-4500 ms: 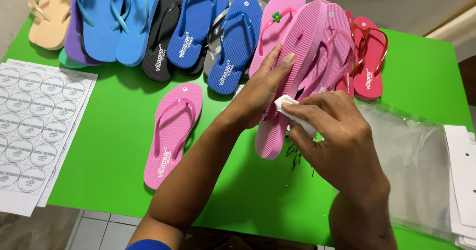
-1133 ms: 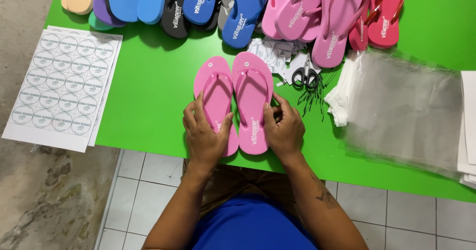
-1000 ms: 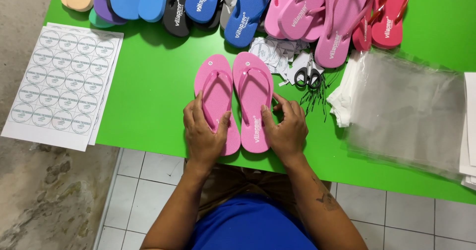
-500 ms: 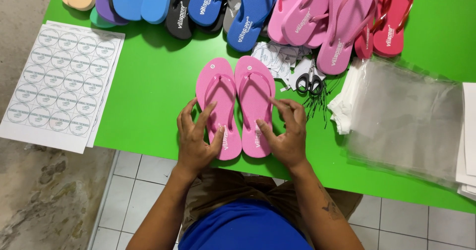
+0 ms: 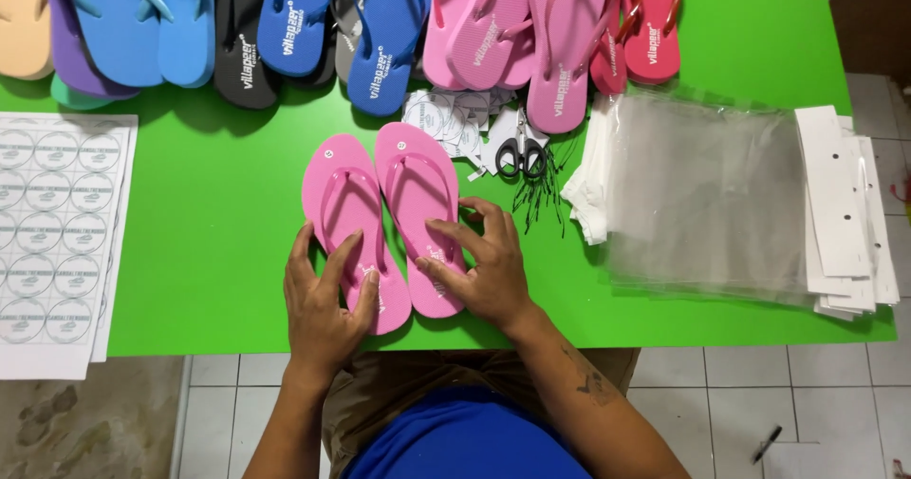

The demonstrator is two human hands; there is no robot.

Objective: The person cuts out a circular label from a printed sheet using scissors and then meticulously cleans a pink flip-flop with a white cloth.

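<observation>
Two pink flip-flops lie side by side, soles down, near the front edge of the green table (image 5: 218, 242). My left hand (image 5: 327, 303) rests flat on the heel of the left pink flip-flop (image 5: 346, 218), fingers spread. My right hand (image 5: 484, 265) lies on the heel of the right pink flip-flop (image 5: 418, 194), fingers apart and touching its strap side. Neither hand grips anything.
A row of blue, black, purple, pink and red flip-flops (image 5: 380, 33) lines the table's far edge. Black scissors (image 5: 522, 151) and round paper labels lie behind my right hand. Clear plastic bags (image 5: 712, 194) and white cards (image 5: 845, 213) are stacked right. Sticker sheets (image 5: 52, 242) lie left.
Earlier I held one flip-flop up and wiped it with a white cloth. Now the pair lies flat together, and both hands have slid slightly along the heels.
</observation>
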